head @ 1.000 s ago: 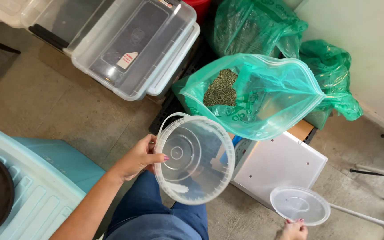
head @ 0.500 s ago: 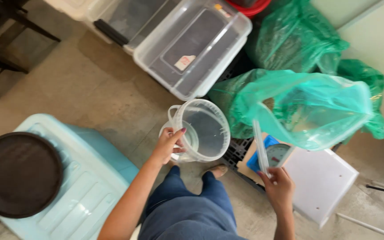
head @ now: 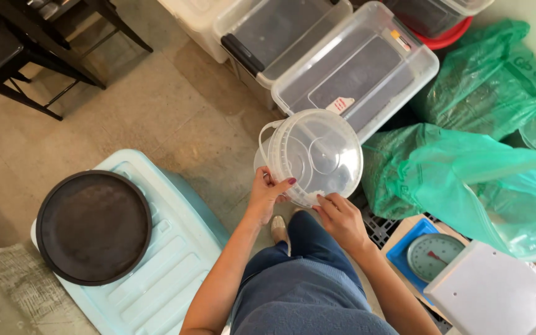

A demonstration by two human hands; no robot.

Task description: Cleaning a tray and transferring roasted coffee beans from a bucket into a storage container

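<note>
A clear plastic bucket (head: 308, 155) with a thin white handle is held up in front of me, and a clear lid sits across its mouth. My left hand (head: 267, 194) grips the bucket's lower left side. My right hand (head: 340, 217) presses on the lid's lower rim with its fingers. Below the hands I see my legs in blue jeans (head: 305, 279).
Green plastic bags (head: 479, 167) lie at the right. A blue dial scale (head: 428, 253) and a white box (head: 494, 296) are at the lower right. Clear storage bins (head: 348, 68) stand at the top. A dark round tray (head: 93, 226) rests on a light blue lid (head: 162, 273). Black chair legs (head: 26, 56) are upper left.
My right hand brought the lid over and set it on the bucket's mouth. The bucket came up closer to me, and the view shifted to the left.
</note>
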